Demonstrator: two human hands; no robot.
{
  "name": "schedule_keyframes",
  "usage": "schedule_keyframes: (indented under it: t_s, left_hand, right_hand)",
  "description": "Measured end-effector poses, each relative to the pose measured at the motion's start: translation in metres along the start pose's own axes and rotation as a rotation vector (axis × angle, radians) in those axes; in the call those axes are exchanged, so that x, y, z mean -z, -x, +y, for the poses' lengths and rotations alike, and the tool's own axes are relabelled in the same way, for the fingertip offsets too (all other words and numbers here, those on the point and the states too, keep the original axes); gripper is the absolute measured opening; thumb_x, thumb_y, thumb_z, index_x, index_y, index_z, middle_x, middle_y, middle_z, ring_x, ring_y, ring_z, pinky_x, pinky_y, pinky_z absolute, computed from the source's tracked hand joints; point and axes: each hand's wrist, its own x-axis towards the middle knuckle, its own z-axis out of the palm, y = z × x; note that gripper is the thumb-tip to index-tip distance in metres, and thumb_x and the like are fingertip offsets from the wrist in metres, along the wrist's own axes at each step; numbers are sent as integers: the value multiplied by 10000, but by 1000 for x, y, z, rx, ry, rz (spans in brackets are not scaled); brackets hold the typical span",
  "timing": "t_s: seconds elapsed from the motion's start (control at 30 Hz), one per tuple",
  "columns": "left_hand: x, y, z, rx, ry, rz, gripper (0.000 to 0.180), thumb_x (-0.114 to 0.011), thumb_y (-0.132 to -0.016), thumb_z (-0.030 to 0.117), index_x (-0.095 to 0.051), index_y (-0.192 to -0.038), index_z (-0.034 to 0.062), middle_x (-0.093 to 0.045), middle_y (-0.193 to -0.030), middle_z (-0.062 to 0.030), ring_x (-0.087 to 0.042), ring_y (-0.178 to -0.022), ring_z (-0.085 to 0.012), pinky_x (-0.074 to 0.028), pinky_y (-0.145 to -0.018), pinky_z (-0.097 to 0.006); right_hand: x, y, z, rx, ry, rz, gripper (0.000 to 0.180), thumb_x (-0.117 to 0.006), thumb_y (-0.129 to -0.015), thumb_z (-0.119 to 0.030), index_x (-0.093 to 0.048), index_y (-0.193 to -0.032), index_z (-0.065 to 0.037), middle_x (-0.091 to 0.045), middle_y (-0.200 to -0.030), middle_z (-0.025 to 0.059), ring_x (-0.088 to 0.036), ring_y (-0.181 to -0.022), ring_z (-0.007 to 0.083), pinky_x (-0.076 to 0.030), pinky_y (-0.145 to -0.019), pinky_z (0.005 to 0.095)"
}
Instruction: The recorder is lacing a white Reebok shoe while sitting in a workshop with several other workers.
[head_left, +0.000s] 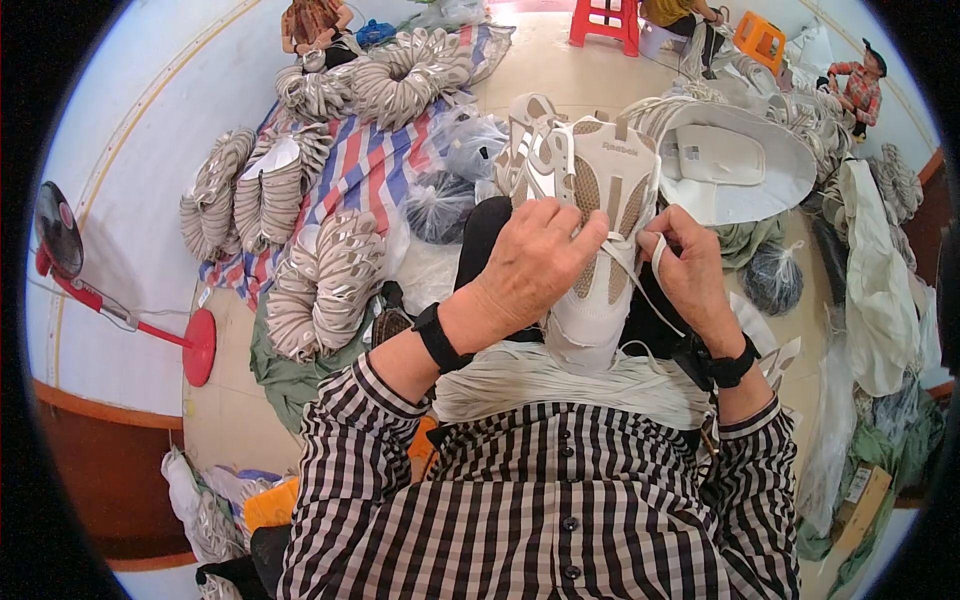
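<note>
- The pale floor [232, 405] is being partly covered by a striped sheet [370, 165], on which ringed stacks of uppers [410, 80] are being held up by their own bulk.
- The room is being bounded at the left by a white wall [150, 150], near which a dark round head is being carried by a red stand [200, 347].
- The far floor is being taken up by a red stool [607, 28] and an orange stool [760, 42].
- Three co-workers are being shown small at the top; the middle one [682, 22] is being cut off above the chest by the picture's edge.
- The contents of the clear bags [440, 205] are being blurred by crinkled plastic.
- A second upper [522, 128] is being partly hidden by the nearer shoe [603, 275].
- The shoe is being kept between the hands, above the lap, toe toward the body, over a bundle of laces [570, 393].
- A lace [622, 247] is being pinched by thumb and forefinger of the right hand [690, 270], just beside the shoe.
- The left hand [535, 255] is being held bent over the shoe, fingertips at the lacing; whether lace is being gripped there cannot be told.
</note>
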Motion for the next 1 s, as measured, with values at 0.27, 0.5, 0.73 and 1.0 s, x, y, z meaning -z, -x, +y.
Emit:
schedule_keyframes:
  t_s: [0.27, 0.5, 0.73, 1.0]
  left_hand:
    - [-7, 0, -24, 151, 380, 43, 373, -539, -768, -96, -620, -1112, 22, -648, -898, -160, -643, -855, -329, -515, -756, -399]
    - [33, -5, -39, 143, 325, -244, 406, -562, -766, -108, -614, -1142, 38, -634, -1037, -145, -610, -983, -339, -494, -832, -395]
    - [35, -51, -43, -370, 34, -235, 194, -680, -733, 98, -607, -907, 55, -580, -992, -95, -560, -1010, -270, -446, -895, -388]
    - [36, -70, -43, -482, -59, -509, 146, -687, -699, 150, -634, -805, 66, -610, -870, -61, -586, -936, -234, -446, -853, -355]
  right_hand:
    - [3, 0, -1, -67, -56, -29, 114, -644, -873, -60, -560, -882, 18, -592, -689, 98, -535, -634, 144, -453, -605, 305]
    - [38, -7, -9, 124, 105, -74, 134, -617, -889, -16, -598, -1021, 3, -668, -828, 105, -613, -719, 179, -495, -695, 296]
    - [33, -29, -31, 650, 550, -130, 176, -658, -786, -23, -621, -956, -48, -620, -1006, 105, -582, -997, 298, -468, -841, 400]
    - [45, -58, -45, 798, 737, -499, 186, -708, -710, -109, -630, -875, -80, -597, -917, 73, -573, -966, 269, -443, -877, 410]
